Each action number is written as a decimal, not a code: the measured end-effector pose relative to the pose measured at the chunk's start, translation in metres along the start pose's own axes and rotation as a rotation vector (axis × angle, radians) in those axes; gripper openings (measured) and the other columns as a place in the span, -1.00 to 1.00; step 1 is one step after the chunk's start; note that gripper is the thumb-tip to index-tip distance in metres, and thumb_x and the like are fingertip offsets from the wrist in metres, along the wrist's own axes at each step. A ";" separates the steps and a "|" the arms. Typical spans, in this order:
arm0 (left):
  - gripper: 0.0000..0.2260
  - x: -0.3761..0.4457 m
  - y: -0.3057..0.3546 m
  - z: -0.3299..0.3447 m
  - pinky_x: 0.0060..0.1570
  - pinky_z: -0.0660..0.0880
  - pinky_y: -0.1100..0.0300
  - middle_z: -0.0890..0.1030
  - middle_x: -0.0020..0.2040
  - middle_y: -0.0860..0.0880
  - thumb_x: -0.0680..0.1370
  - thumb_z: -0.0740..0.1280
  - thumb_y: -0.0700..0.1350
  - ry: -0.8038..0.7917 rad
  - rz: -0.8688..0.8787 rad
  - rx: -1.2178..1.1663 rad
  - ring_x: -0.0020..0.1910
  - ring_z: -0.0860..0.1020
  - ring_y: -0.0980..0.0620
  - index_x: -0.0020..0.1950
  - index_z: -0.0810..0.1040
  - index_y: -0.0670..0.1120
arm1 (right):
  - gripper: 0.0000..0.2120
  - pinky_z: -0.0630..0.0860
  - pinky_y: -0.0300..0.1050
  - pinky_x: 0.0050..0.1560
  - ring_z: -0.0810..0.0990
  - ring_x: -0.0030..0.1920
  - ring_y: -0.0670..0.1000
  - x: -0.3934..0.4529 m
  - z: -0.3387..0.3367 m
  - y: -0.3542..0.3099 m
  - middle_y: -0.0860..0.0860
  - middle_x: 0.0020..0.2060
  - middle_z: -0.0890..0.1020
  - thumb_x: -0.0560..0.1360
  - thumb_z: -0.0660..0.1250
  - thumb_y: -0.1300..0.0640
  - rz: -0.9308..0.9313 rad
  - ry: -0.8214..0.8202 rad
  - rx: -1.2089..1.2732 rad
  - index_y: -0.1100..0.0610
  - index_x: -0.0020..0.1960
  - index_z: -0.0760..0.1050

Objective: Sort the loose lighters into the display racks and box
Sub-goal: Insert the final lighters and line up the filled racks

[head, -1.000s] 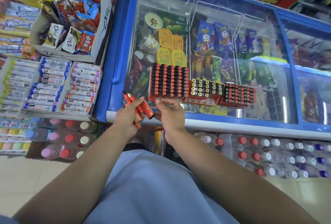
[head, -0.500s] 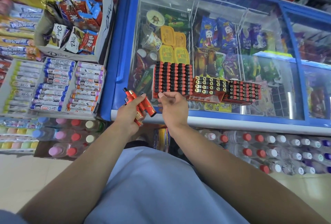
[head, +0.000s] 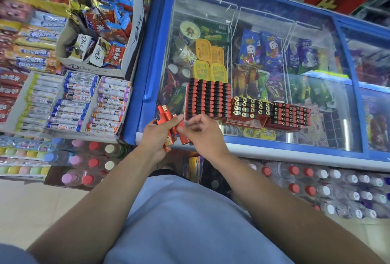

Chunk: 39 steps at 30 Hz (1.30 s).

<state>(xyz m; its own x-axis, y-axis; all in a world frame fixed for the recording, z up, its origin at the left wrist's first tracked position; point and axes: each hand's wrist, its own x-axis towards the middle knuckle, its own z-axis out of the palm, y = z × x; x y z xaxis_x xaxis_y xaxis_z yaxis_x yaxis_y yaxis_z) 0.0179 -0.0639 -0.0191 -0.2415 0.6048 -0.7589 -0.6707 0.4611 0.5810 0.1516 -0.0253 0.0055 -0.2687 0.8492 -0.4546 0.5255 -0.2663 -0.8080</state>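
Hidden/unclear: right hand (head: 200, 135) blurred at fingertips; thumb and forefinger pinching one red lighter (head: 183, 135), top end covered by fingers. Left hand (head: 157, 137) curled round bunch of red lighters (head: 165, 117), approx. 4–5, exact count not readable; lower ends poke out under palm. Both forearms run off bottom of frame. Freezer glass lid (head: 263, 69) reflective, stock beneath partly washed out; far right section too dim to read.

Edges/room: both hands at front left corner of lid, just over blue freezer frame (head: 145, 78). White front rail (head: 295, 155) bare to right of hands. Bare glass behind racks and to right of them; racks sit near front edge.

Containers:
- Rack 1 (head: 207, 99), on lid, touching right-hand fingertips' side: red/black lighters upright, 5 columns, looks full.
- Rack 2 (head: 251, 108), next right, touching rack 1: gold/black-topped lighters, front row slots open.
- Rack 3 (head: 291, 114), rightmost, touching rack 2: red/black-topped lighters, packed.
- Dove carton (head: 130, 56), left of freezer: loose choc. packets.
- Three white trays (head: 71, 103), below carton: roll sweets lying flat in rows.
- Freezer baskets: yellow tubs (head: 209, 61), cups, ice-cream wrappers.
- Floor level: bottled drinks (head: 316, 181), coloured caps, under freezer front and left.
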 end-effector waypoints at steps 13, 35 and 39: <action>-0.76 -0.010 -0.010 0.014 -0.32 0.51 0.15 0.76 -0.07 -0.10 0.48 0.55 -0.08 -0.024 0.012 0.088 -0.22 0.72 0.04 0.08 0.64 -0.12 | -0.89 0.66 -0.04 -0.01 0.70 -0.08 -0.06 -0.010 -0.063 0.049 -0.09 -0.03 0.67 0.66 0.29 0.01 0.112 0.157 -0.117 -0.09 0.18 0.44; -0.81 -0.038 -0.017 0.057 -0.40 0.59 0.15 0.73 0.09 -0.18 0.60 0.41 -0.19 -0.357 -0.020 0.209 -0.05 0.71 -0.23 0.20 0.56 -0.12 | -0.83 0.57 -0.40 -0.15 0.66 -0.22 -0.21 0.018 -0.185 0.082 -0.12 -0.12 0.72 0.56 0.45 0.19 -0.237 0.429 -0.471 0.12 0.15 0.65; -0.77 -0.041 -0.021 0.060 -0.34 0.63 0.15 0.73 0.12 -0.13 0.61 0.39 -0.18 -0.397 -0.024 0.208 0.03 0.72 -0.23 0.27 0.55 -0.13 | -0.83 0.47 -0.52 -0.15 0.60 -0.24 -0.24 0.020 -0.185 0.091 -0.04 -0.11 0.73 0.52 0.48 0.22 -0.315 0.463 -0.494 0.16 0.11 0.67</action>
<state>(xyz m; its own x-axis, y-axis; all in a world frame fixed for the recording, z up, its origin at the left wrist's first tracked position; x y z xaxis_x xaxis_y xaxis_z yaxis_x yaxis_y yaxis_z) 0.0837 -0.0594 0.0174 0.0874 0.7758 -0.6249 -0.5073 0.5745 0.6423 0.3434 0.0519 -0.0072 -0.1563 0.9857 0.0632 0.8109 0.1646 -0.5615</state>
